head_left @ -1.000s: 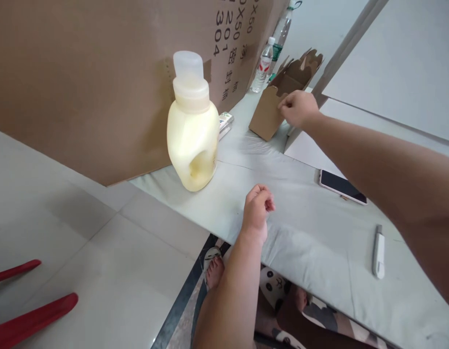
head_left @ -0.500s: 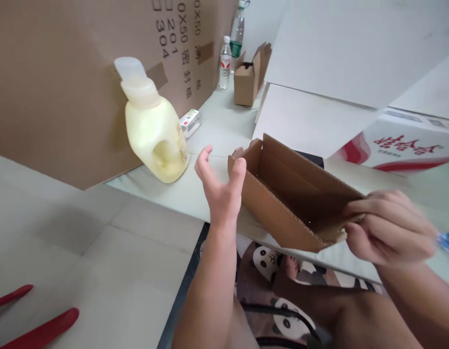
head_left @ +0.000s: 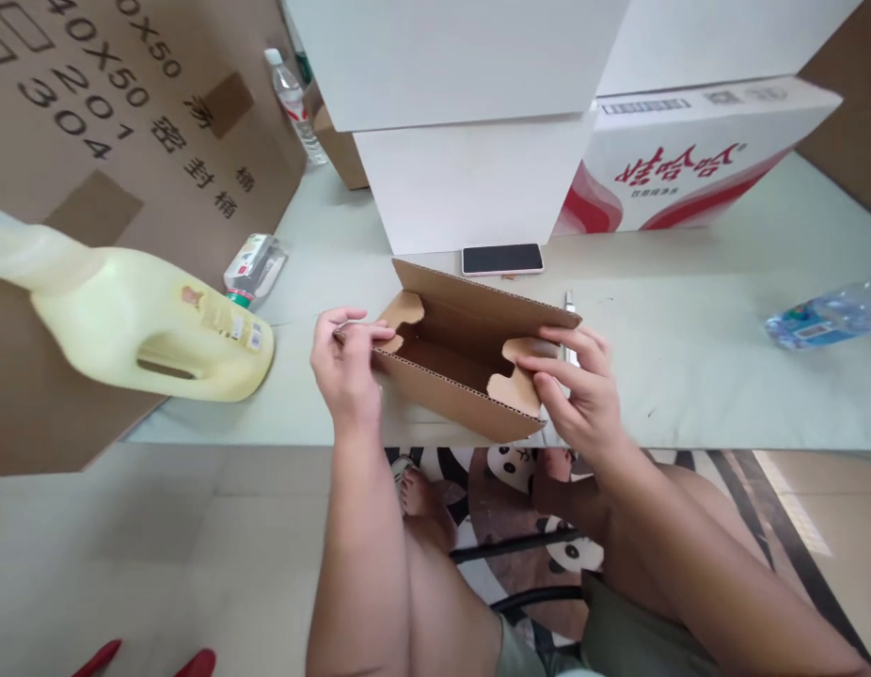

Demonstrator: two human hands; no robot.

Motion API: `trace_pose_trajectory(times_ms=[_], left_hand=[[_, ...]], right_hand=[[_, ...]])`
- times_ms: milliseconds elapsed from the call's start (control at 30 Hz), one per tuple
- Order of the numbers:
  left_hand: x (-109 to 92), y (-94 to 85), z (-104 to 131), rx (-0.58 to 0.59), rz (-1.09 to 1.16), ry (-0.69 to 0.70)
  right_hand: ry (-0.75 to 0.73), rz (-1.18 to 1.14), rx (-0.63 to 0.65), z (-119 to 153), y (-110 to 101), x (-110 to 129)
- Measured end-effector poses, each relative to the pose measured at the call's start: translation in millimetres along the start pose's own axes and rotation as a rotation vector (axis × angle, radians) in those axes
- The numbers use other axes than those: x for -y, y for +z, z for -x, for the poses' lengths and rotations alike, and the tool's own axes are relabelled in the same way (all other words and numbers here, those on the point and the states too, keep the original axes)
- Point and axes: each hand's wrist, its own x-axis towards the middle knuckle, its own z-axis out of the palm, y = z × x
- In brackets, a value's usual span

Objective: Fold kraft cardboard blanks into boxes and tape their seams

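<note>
An open brown cardboard box [head_left: 464,400] sits at the table's front edge, its long walls upright and its notched end flaps folded partly inward. At its left end, my left hand [head_left: 351,367] has its fingers on the left flap, with a small dark object by the fingers that I cannot make out. My right hand [head_left: 582,381] grips the right end, fingers on the right flap and the back wall's corner. The inside of the box shows no contents.
A yellow jug [head_left: 160,324] stands left, near a small clear bottle [head_left: 256,268]. Behind the box lie a phone [head_left: 502,259] and white boxes [head_left: 470,188]. A silver tool [head_left: 569,303] is partly hidden; a water bottle [head_left: 823,315] lies right.
My left hand has gone from spread and empty to touching the box's left end. The box is now more level, its end flaps turned inward. The view has shifted right.
</note>
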Motion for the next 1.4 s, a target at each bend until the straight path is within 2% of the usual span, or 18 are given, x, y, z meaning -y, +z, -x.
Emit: trace_pose_trajectory(times_ms=[33, 167, 200, 300, 400, 533, 733, 867, 933, 1000, 1067, 1167, 1233, 1267, 1333, 1400], left_hand=[[3, 2.4, -1, 0.002, 0.022, 0.016], [10, 11.0, -4, 0.003, 0.034, 0.038], [10, 12.5, -5, -0.008, 0.013, 0.033], [13, 14.5, -7, -0.032, -0.073, 0.032], [17, 12.9, -7, -0.002, -0.188, 0.093], [17, 12.1, -4, 0.093, -0.331, 0.133], [9, 15.1, 0, 0.173, -0.444, 0.043], [11, 5.6, -5, 0.193, -0.545, 0.060], [13, -2.0, -10, 0.206, -0.598, 0.073], [16, -9.0, -15, 0.183, -0.616, 0.085], [20, -13.6, -20, 0.113, -0.583, 0.089], [24, -14.5, -25, -0.005, -0.459, 0.075], [25, -12.3, -26, -0.061, -0.389, 0.026], [26, -10.8, -26, -0.092, -0.358, -0.007], [27, -7.4, -25, -0.165, -0.300, -0.117], [30, -3.4, -21, -0.208, -0.249, -0.267]], right_hand=[[0.013, -0.011, 0.000, 1, 2, -2], [0.136, -0.132, -0.192, 6, 7, -4], [0.171, -0.187, -0.201, 7, 8, -4], [0.225, -0.327, -0.060, 10, 5, -5], [0.144, -0.382, 0.041, 10, 1, -7], [0.061, -0.473, 0.045, 9, -2, -8], [0.070, -0.466, 0.037, 7, -3, -7], [0.077, -0.435, 0.075, 12, -5, -11], [0.143, -0.443, 0.060, 16, -5, -14], [0.283, -0.443, 0.037, 19, -6, -18], [0.467, -0.408, 0.077, 19, -7, -21], [0.666, -0.384, 0.322, 15, -10, -22], [0.697, -0.477, 0.455, 14, -11, -21], [0.687, -0.548, 0.474, 13, -12, -20], [0.627, -0.668, 0.443, 14, -12, -18], [0.515, -0.685, 0.391, 15, -13, -16]])
